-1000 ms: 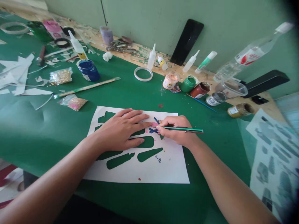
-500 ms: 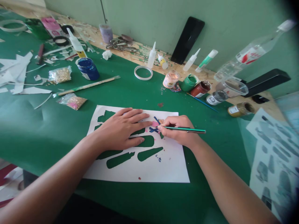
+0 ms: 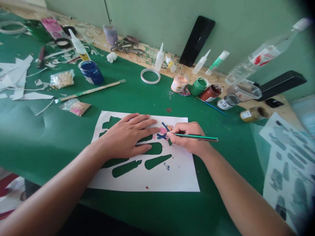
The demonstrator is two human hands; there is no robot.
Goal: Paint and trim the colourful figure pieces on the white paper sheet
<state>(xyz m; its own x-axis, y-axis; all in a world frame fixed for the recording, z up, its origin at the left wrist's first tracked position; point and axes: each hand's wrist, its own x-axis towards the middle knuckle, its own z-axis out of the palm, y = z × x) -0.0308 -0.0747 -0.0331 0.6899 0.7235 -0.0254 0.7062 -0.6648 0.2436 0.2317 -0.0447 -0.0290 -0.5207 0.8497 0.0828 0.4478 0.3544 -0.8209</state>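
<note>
A white sheet (image 3: 182, 177) with several cut-out openings lies on the green table cover. My left hand (image 3: 128, 136) rests flat on the sheet's upper middle, fingers spread and pointing right. Closed round a green pen-like tool (image 3: 197, 136), my right hand (image 3: 188, 136) rests on the sheet's right part. The tool's tip is hidden by the fingertips. Small painted pieces, one pink (image 3: 163, 130) and some dark blue (image 3: 161, 136), lie between the two hands. Blue specks (image 3: 168, 167) dot the sheet lower down.
Open paint jars, blue (image 3: 92, 73), green (image 3: 199, 87) and brown (image 3: 211, 93), stand beyond the sheet. A brush (image 3: 93, 90), bead bags (image 3: 62, 79) and paper scraps (image 3: 23, 75) lie left. A phone (image 3: 197, 41) and plastic bottle (image 3: 265, 54) are at the back.
The right hand's tool has tilted very slightly, its far end a little lower and further right. The left hand stays in place on the sheet.
</note>
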